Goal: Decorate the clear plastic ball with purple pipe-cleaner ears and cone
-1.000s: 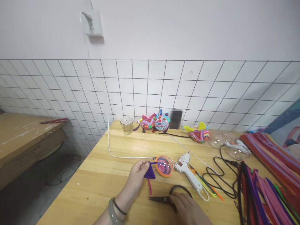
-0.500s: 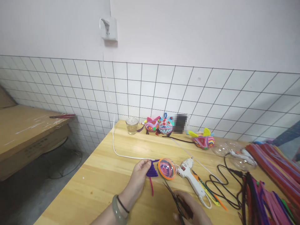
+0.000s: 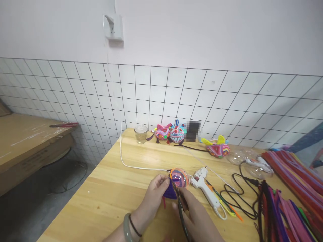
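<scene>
My left hand pinches the purple fuzzy piece, which sits at that hand's right side, between both hands, while my right hand grasps the dark scissors, their long axis slanting forward and leftward from my grip toward the piece's right edge.

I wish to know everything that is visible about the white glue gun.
The glue gun is white and looks like plastic. It lies on its side on the wooden table, unheld. Its nozzle points toward the tiled wall; a dark reddish patch shows on the body. The handle slants toward the person, rightward, and a white cord loops at its end. Coloured strips lie along its right; a clear dome sits close at its left, touching or not, I cannot tell.
</scene>
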`<state>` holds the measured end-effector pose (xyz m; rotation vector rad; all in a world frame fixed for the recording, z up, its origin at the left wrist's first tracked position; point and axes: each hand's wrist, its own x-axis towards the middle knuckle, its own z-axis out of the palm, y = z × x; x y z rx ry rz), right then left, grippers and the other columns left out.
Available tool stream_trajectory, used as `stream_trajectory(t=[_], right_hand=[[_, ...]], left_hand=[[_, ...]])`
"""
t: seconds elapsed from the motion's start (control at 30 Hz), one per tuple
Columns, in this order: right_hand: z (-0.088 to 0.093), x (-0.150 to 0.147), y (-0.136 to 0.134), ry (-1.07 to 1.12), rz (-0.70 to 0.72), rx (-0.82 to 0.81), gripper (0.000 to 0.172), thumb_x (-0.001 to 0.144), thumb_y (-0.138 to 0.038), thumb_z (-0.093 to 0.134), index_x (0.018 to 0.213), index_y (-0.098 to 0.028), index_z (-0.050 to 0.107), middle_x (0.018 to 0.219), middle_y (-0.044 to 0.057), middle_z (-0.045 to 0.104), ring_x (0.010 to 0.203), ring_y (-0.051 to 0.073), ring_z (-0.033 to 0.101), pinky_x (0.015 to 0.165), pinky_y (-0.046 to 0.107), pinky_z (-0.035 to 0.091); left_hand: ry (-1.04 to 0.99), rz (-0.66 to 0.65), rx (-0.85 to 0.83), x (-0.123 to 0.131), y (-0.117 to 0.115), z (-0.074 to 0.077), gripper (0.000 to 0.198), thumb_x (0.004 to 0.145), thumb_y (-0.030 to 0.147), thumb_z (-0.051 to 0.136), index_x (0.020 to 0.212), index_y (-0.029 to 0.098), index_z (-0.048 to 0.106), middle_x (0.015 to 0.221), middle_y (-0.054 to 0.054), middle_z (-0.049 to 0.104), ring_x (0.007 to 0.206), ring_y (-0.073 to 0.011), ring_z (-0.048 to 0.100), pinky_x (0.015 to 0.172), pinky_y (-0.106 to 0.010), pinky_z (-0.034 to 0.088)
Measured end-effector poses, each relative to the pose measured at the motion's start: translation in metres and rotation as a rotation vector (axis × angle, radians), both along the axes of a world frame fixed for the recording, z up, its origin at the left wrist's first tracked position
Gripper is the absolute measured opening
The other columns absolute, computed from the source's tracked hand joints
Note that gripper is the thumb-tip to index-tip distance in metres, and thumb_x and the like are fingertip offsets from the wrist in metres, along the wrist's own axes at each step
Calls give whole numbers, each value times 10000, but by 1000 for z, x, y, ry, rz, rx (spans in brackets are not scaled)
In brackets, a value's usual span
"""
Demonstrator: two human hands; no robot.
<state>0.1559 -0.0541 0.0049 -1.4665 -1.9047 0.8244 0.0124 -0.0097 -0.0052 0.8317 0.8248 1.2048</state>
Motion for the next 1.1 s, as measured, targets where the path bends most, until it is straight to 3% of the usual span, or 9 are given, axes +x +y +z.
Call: stream_trajectory(t=[0.13, 0.33, 0.57, 0.77, 0.97, 1.1], right_hand=[[3, -3, 2, -176, -17, 78, 444, 804, -236, 493, 1239, -148, 475, 1093, 145, 626, 1009, 264, 575, 848, 382, 467], [-3, -5, 3, -292, -21, 187, 395, 820, -230, 470, 1202, -134, 500, 982, 141, 663, 912, 266, 610, 770, 367, 482], [-6, -8, 4, -380, 3, 180, 350, 847, -181, 421, 1194, -160, 467, 903, 101, 693, 763, 248, 654, 621, 309, 472], [-7, -8, 4, -422, 33, 122, 248, 873, -180, 393, 1092, -171, 510, 836, 89, 708, 724, 253, 666, 570, 286, 436], [-14, -9, 4, -485, 21, 78, 366, 894, -174, 337, 1242, -118, 435, 743, 116, 714, 643, 272, 672, 507, 291, 412], [-3, -8, 2, -385, 24, 10, 338, 889, -202, 345, 1199, -149, 468, 802, 108, 716, 704, 260, 674, 565, 291, 449]], left_hand=[[37, -40, -11, 0, -1, -1, 312, 667, 461, 674, 694, 165, 579, 590, 17, 559, 532, -114, 499, 529, -228, 381], [26, 2, -8, 1, -1, -4, 292, 667, 415, 692, 659, 165, 541, 574, 32, 545, 530, -99, 499, 534, -216, 391], [-20, -42, -43, 3, -2, -9, 280, 717, 409, 647, 702, 166, 508, 569, 33, 552, 401, -74, 453, 354, -177, 304], [-17, 14, -18, 3, -3, -9, 233, 717, 344, 665, 685, 147, 545, 596, 26, 562, 500, -71, 474, 454, -169, 359], [-15, 34, -47, 3, -2, -10, 237, 688, 344, 690, 662, 145, 564, 579, 21, 579, 510, -87, 499, 503, -194, 385], [-38, 40, -67, 2, 1, -12, 231, 684, 348, 697, 673, 140, 595, 594, 15, 599, 524, -89, 512, 518, -197, 395]])
